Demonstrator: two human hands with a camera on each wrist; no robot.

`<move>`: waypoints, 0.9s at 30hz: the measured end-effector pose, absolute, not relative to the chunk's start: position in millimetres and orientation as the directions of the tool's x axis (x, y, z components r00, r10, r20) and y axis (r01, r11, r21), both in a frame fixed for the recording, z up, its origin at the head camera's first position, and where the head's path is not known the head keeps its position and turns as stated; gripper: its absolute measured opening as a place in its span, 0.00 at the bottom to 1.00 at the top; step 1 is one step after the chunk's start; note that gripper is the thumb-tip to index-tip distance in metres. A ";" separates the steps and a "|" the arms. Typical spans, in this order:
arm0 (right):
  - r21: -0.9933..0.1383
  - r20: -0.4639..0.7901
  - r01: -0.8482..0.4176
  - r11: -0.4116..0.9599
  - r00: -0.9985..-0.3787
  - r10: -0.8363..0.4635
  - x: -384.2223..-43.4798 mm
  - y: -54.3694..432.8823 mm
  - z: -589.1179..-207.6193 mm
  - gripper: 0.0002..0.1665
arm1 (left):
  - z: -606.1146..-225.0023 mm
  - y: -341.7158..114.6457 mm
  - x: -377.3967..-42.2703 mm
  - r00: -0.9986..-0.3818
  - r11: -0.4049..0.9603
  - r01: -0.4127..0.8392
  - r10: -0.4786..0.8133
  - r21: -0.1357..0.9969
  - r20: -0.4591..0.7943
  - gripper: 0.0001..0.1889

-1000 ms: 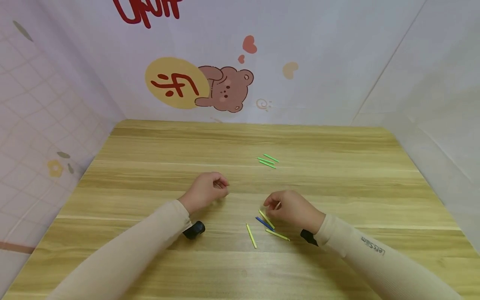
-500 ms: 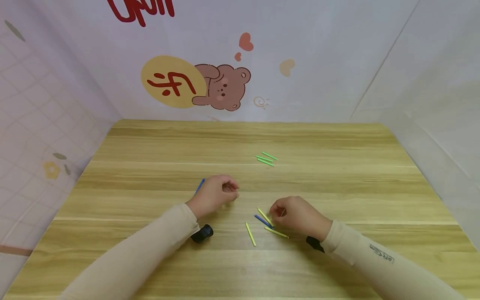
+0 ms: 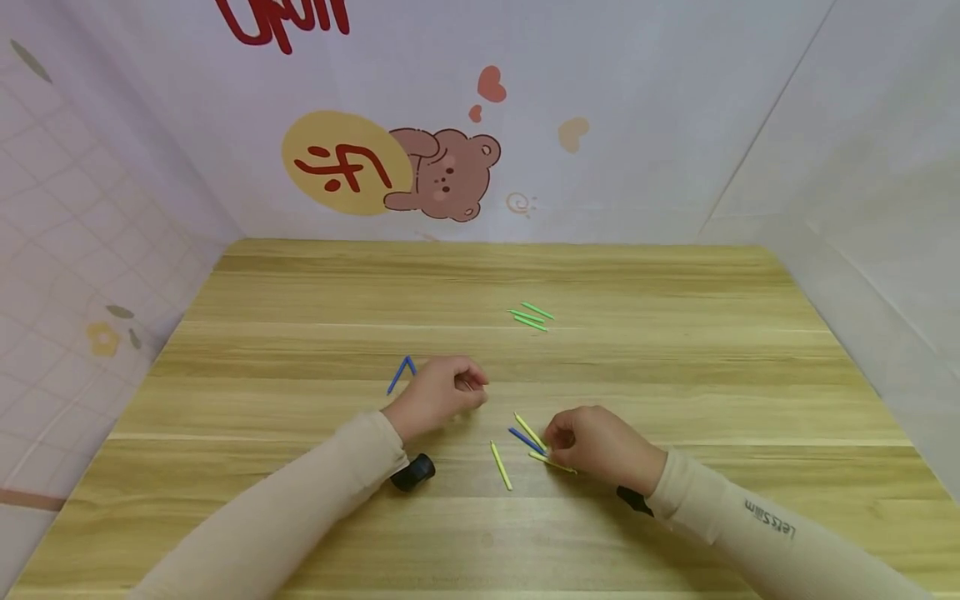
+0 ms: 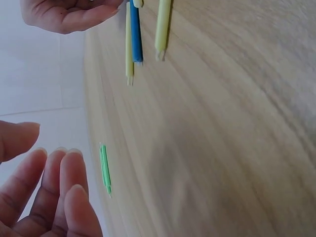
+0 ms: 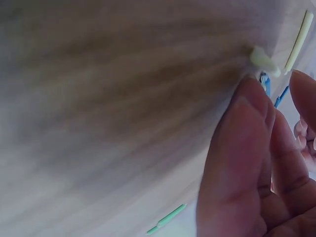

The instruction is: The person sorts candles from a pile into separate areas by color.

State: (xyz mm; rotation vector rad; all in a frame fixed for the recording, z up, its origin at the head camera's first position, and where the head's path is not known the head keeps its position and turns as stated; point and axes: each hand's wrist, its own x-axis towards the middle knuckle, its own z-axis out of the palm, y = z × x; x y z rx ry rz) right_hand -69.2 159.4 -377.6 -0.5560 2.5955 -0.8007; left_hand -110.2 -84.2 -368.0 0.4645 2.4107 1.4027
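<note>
My left hand (image 3: 437, 393) hovers above the table left of centre, thumb and fingers loosely bent with a gap between them and nothing held. Behind its wrist, two thin blue sticks (image 3: 397, 376) meet at a point; the hand partly covers one. My right hand (image 3: 602, 446) reaches down over a small group: a blue stick (image 3: 527, 441), an upper yellow stick (image 3: 528, 428) and a lower yellow stick (image 3: 558, 463), partly hidden by the fingers. Its fingertips are right at their ends, and the right wrist view shows thumb and forefinger apart.
Another yellow stick (image 3: 501, 465) lies alone between the hands, nearer the front. Several green sticks (image 3: 530, 317) lie side by side farther back. The wooden table (image 3: 300, 292) is bounded by a white printed backdrop (image 3: 637, 167) behind and at the sides.
My left hand has moved right, uncovering the blue sticks behind it. My right hand has shifted slightly right and toward the front, down to the lower yellow stick.
</note>
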 end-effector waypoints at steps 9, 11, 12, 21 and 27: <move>-0.599 -0.211 -0.281 0.750 -0.848 -0.486 -65.5 161.7 -380.0 0.07 | -372.3 -77.6 -107.1 -0.892 0.466 0.106 0.436 0.878 -0.123 0.07; -0.600 -0.212 -0.282 0.749 -0.846 -0.489 -65.2 162.1 -379.9 0.07 | -373.7 -76.1 -106.4 -0.888 0.465 0.105 0.442 0.879 -0.128 0.08; -0.599 -0.215 -0.281 0.749 -0.845 -0.489 -65.1 162.3 -379.9 0.07 | -374.0 -75.5 -105.9 -0.885 0.463 0.109 0.448 0.879 -0.127 0.08; -0.586 -0.205 -0.298 0.754 -0.845 -0.494 -64.3 162.9 -380.3 0.07 | -376.0 -69.7 -103.4 -0.861 0.508 0.155 0.489 0.847 -0.136 0.07; -0.582 -0.195 -0.313 0.751 -0.843 -0.502 -63.9 163.8 -381.1 0.07 | -378.8 -60.8 -104.6 -0.840 0.549 0.216 0.526 0.807 -0.133 0.06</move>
